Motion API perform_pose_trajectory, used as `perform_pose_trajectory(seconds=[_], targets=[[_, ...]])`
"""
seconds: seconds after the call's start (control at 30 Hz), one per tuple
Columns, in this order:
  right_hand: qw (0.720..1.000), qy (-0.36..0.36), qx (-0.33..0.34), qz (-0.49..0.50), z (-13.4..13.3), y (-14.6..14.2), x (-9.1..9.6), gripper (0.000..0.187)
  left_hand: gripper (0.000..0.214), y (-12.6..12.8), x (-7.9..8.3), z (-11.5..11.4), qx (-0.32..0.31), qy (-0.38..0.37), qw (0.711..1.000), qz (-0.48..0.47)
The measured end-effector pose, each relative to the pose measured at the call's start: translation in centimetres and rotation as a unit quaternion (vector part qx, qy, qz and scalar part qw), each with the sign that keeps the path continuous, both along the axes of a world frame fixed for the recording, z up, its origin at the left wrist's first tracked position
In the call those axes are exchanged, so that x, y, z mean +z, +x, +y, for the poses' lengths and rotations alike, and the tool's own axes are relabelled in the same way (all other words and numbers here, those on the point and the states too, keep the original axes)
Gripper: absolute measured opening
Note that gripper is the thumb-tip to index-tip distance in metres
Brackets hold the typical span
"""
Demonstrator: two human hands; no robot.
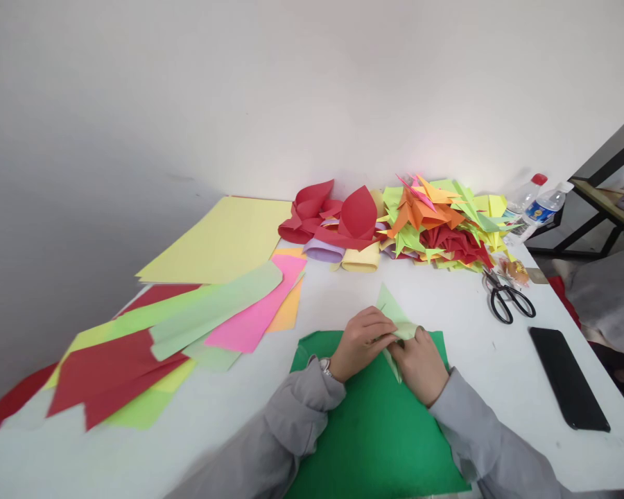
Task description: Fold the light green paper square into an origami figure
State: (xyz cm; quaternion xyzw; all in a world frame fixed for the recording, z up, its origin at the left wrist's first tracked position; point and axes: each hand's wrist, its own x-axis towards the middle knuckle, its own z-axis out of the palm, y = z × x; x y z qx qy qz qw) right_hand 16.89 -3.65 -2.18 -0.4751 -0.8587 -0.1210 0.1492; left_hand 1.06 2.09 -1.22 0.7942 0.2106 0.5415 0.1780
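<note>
A piece of pale green paper (391,303), folded to a point at its far end, is held between both my hands above a dark green sheet (374,436). My left hand (362,341) is closed on its left side, fingertips pressed to the fold. From the right, my right hand (420,364) pinches the same paper with thumb and fingers. A narrow tip of the paper sticks out below, between the hands. My fingers hide the middle of the folds.
Coloured paper strips (244,305) and a yellow sheet (223,239) lie left. Behind are red paper shapes (361,215) and a pile of folded paper (431,218). Scissors (507,298), a black phone (569,378) and plastic bottles (546,204) are on the right. A wall stands behind.
</note>
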Motion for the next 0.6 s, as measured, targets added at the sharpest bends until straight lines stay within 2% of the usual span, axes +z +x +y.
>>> perform_pose_trajectory(seconds=[0.2,0.6], targets=[[1.000,-0.021,-0.006,-0.008,-0.05,0.02,-0.05,0.013,0.005,0.15,0.36,-0.26,0.003,0.001,1.000,-0.005],[1.000,-0.005,-0.003,-0.011,-0.08,-0.06,0.10,0.013,0.005,0.51,0.29,-0.40,0.023,0.005,1.000,-0.019]])
